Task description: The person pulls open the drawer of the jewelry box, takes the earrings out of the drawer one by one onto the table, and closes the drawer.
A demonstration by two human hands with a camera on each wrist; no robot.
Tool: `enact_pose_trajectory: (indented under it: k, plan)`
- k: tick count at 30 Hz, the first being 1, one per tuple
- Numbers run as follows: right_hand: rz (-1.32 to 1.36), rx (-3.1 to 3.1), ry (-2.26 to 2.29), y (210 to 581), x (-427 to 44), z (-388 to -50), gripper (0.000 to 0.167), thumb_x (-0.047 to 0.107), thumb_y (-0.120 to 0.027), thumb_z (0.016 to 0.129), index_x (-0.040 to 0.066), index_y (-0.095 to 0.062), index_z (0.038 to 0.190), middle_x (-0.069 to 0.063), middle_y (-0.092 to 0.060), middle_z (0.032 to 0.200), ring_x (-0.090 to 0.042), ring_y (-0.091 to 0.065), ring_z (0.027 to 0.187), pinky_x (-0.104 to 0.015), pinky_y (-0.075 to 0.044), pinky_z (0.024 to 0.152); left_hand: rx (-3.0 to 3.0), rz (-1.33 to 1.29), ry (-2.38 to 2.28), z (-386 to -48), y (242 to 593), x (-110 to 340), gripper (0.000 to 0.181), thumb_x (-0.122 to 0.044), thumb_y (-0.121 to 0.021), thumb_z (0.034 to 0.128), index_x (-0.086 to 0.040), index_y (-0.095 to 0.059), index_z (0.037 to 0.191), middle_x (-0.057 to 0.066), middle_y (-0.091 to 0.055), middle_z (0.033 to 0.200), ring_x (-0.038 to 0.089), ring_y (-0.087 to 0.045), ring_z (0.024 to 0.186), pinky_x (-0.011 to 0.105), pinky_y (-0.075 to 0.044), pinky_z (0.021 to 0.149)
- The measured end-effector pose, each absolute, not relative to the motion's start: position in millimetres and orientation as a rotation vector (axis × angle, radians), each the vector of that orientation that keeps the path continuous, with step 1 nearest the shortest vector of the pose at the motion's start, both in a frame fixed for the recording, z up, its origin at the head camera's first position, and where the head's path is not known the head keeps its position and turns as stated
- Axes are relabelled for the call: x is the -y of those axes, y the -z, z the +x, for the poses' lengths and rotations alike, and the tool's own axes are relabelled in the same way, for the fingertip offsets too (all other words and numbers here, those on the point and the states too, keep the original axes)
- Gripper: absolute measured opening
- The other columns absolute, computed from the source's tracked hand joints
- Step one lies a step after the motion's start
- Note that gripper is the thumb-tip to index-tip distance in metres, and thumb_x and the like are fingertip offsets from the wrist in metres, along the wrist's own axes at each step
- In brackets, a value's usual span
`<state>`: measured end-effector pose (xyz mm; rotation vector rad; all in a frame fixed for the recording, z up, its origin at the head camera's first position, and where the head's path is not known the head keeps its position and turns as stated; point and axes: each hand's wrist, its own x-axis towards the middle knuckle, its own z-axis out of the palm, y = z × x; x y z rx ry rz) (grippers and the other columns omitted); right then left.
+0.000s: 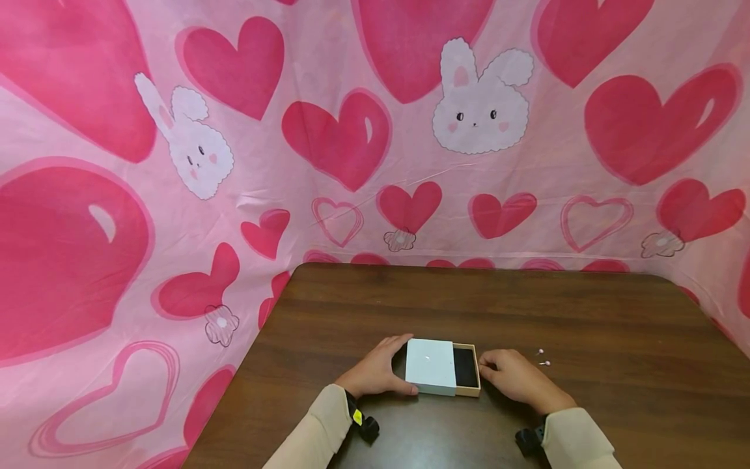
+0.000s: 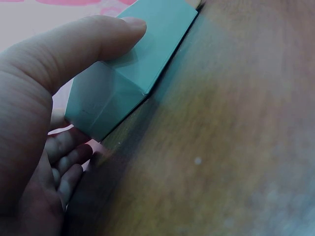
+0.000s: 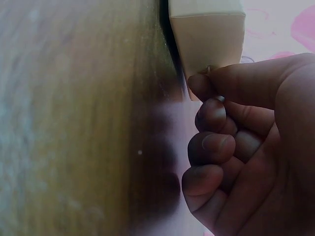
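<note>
A pale blue drawer box [image 1: 430,366] lies on the table, its tan inner drawer [image 1: 467,391] partly out on the right and showing a black insert [image 1: 465,366]. My left hand [image 1: 377,370] grips the blue sleeve at its left end, with the thumb along the near side, as the left wrist view [image 2: 98,42] also shows. At the drawer's right end, my right hand [image 1: 515,376] pinches a small pull tab [image 3: 208,69] between thumb and index finger. The tab is mostly hidden by the fingertips. My other right fingers are curled.
Two small studs with pinkish round heads, a far one [image 1: 540,351] and a near one [image 1: 545,363], lie just beyond my right hand. The brown wooden table [image 1: 375,303] meets a pink heart-and-rabbit cloth [image 1: 422,176] at the back and left.
</note>
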<state>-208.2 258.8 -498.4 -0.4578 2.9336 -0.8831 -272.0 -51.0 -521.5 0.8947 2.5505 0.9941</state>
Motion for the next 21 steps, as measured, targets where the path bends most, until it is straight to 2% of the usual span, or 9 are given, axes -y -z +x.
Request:
enact_pose_trajectory:
  k: [21]
  plan:
    - [-0.478, -2.935, 0.885, 499.2, -258.6, -205.8, 0.010, 0.015, -0.065, 0.093, 0.020, -0.067, 0.085, 0.009, -0.054, 0.075, -0.010, -0.048, 0.068, -0.031, -0.041, 0.063, -2.558, 0.883, -0.989, -271.2, 520.6, 50.4, 0.108, -0.061, -0.082, 0.0653, -0.029, -0.029, 0.154, -0.005, -0.036, 0.150, 0.016, -0.034, 0.134, 0.050, -0.034, 0.104]
